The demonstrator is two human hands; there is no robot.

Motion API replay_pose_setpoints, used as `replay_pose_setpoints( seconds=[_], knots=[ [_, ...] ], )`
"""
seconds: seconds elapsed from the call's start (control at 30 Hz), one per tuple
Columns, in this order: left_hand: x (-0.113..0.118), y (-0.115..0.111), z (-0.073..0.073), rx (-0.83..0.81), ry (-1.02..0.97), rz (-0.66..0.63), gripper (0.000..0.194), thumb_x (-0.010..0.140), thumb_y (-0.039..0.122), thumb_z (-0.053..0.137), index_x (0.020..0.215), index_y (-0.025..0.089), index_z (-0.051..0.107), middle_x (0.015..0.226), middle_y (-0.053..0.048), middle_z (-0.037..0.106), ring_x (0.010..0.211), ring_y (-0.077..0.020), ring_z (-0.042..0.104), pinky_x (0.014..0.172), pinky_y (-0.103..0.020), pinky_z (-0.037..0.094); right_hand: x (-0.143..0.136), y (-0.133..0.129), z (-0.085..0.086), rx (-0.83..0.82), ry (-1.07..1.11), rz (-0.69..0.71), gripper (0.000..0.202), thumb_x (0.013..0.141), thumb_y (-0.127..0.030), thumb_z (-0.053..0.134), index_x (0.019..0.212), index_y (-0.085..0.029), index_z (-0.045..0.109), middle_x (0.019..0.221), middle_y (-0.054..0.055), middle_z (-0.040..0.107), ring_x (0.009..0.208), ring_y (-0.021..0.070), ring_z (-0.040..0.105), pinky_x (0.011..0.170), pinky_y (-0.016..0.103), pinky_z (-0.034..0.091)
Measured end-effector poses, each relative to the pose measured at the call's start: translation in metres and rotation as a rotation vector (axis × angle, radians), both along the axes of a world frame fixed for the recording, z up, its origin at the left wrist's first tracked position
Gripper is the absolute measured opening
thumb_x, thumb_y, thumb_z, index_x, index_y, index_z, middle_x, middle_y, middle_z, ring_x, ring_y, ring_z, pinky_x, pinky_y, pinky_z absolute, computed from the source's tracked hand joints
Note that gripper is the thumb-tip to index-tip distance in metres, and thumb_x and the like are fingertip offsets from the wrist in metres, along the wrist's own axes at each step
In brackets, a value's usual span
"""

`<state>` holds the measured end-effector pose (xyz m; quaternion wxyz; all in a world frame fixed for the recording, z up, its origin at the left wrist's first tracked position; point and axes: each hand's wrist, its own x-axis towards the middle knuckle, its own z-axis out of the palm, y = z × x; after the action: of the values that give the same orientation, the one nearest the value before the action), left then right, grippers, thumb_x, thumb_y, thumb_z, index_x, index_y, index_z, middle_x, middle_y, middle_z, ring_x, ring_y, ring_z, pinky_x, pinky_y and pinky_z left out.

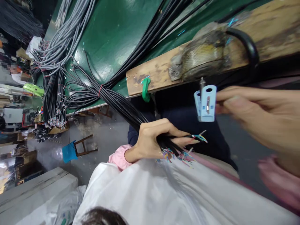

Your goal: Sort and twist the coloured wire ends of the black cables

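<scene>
My left hand (154,137) is wrapped round a bundle of black cables (126,107). Their stripped ends fan out below the fingers as thin coloured wires (185,157). One cable end (198,136) sticks out apart from the others, between the fingertips. At the right, my right hand (253,109) is slightly blurred, with thumb and fingers closed together. Its fingertips meet the side of a light blue clothespin (208,104); whatever they pinch is hidden. Beside the clothespin, a thin metal rod (202,84) points down from a tape-wrapped lump (201,57) on the wooden board (154,68).
A green clip (146,89) hangs over the board's edge. More black cables and grey cables (70,37) lie across the green table (110,28). A red tie (100,90) binds the bundle. A blue-topped stool (69,151) stands on the floor at left.
</scene>
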<state>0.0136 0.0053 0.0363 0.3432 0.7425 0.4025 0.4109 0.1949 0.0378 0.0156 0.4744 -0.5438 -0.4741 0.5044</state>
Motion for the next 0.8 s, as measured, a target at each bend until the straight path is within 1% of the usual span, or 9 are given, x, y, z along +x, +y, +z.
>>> replay_pose_setpoints(
  seconds=[0.1, 0.2, 0.27, 0.33, 0.43, 0.5, 0.6, 0.7, 0.8],
  knots=[
    [0.009, -0.001, -0.005, 0.145, -0.136, 0.132, 0.044, 0.087, 0.051, 0.070, 0.064, 0.014, 0.069, 0.055, 0.001, 0.066, 0.043, -0.0043, 0.050, 0.043, -0.018, 0.042, -0.016, 0.008, 0.005, -0.132, 0.269, 0.084, 0.066, 0.059, -0.087, 0.070, 0.064, -0.022, 0.070, 0.064, 0.007, 0.066, 0.055, 0.0184, 0.059, 0.050, 0.034, 0.046],
    [0.017, -0.001, -0.009, 0.151, -0.106, 0.217, 0.044, 0.088, 0.052, 0.069, 0.065, 0.015, 0.069, 0.057, 0.001, 0.066, 0.044, -0.0054, 0.051, 0.046, -0.020, 0.046, -0.028, 0.011, 0.009, -0.209, 0.478, 0.138, 0.061, 0.058, -0.082, 0.075, 0.065, -0.023, 0.065, 0.060, 0.004, 0.060, 0.053, 0.0181, 0.057, 0.047, 0.033, 0.048],
    [0.021, -0.001, -0.012, 0.142, -0.090, 0.240, 0.042, 0.088, 0.052, 0.068, 0.067, 0.016, 0.068, 0.059, 0.001, 0.066, 0.045, -0.0064, 0.052, 0.047, -0.021, 0.048, -0.032, 0.010, 0.010, -0.204, 0.526, 0.161, 0.061, 0.058, -0.084, 0.073, 0.063, -0.024, 0.060, 0.058, 0.002, 0.054, 0.050, 0.0174, 0.053, 0.045, 0.033, 0.047],
    [0.024, -0.002, -0.016, 0.194, -0.113, 0.250, 0.038, 0.089, 0.049, 0.069, 0.069, 0.017, 0.068, 0.060, 0.002, 0.067, 0.046, -0.0064, 0.053, 0.048, -0.021, 0.049, -0.034, 0.009, 0.011, -0.194, 0.542, 0.211, 0.062, 0.060, -0.086, 0.068, 0.060, -0.026, 0.055, 0.057, 0.001, 0.048, 0.048, 0.0166, 0.049, 0.043, 0.033, 0.045],
    [0.025, -0.004, -0.023, 0.316, -0.073, 0.279, 0.034, 0.093, 0.045, 0.065, 0.073, 0.018, 0.068, 0.065, 0.002, 0.068, 0.051, -0.0066, 0.057, 0.052, -0.020, 0.050, -0.035, 0.006, 0.012, -0.183, 0.607, 0.286, 0.058, 0.069, -0.083, 0.063, 0.061, -0.027, 0.050, 0.058, 0.000, 0.045, 0.048, 0.0165, 0.045, 0.041, 0.032, 0.042],
    [0.024, -0.006, -0.027, 0.290, 0.015, 0.277, 0.034, 0.095, 0.046, 0.060, 0.077, 0.019, 0.069, 0.071, 0.000, 0.070, 0.060, -0.0090, 0.063, 0.057, -0.022, 0.053, -0.035, 0.004, 0.010, -0.189, 0.644, 0.333, 0.052, 0.076, -0.077, 0.060, 0.065, -0.027, 0.052, 0.060, 0.000, 0.045, 0.048, 0.0165, 0.043, 0.040, 0.032, 0.041],
    [0.023, -0.008, -0.030, 0.191, 0.066, 0.228, 0.035, 0.095, 0.048, 0.060, 0.078, 0.019, 0.069, 0.071, 0.000, 0.071, 0.062, -0.0110, 0.065, 0.058, -0.024, 0.055, -0.032, 0.001, 0.002, -0.169, 0.572, 0.385, 0.049, 0.084, -0.074, 0.049, 0.069, -0.028, 0.056, 0.058, 0.000, 0.046, 0.041, 0.0159, 0.038, 0.036, 0.032, 0.037],
    [0.023, -0.009, -0.027, 0.278, -0.002, 0.234, 0.032, 0.093, 0.044, 0.065, 0.076, 0.017, 0.068, 0.068, 0.000, 0.070, 0.056, -0.0077, 0.060, 0.053, -0.020, 0.051, -0.027, -0.003, -0.012, -0.040, 0.344, 0.327, 0.056, 0.093, -0.070, 0.032, 0.066, -0.027, 0.056, 0.054, 0.001, 0.048, 0.037, 0.0168, 0.039, 0.035, 0.032, 0.035],
    [0.019, -0.009, -0.025, 0.341, -0.009, 0.181, 0.030, 0.093, 0.038, 0.066, 0.078, 0.013, 0.071, 0.065, 0.000, 0.068, 0.053, -0.0056, 0.058, 0.053, -0.017, 0.051, -0.019, -0.010, -0.024, 0.065, 0.174, 0.214, 0.058, 0.097, -0.062, 0.026, 0.062, -0.026, 0.056, 0.053, 0.003, 0.050, 0.041, 0.0190, 0.047, 0.041, 0.034, 0.042]
  ],
)
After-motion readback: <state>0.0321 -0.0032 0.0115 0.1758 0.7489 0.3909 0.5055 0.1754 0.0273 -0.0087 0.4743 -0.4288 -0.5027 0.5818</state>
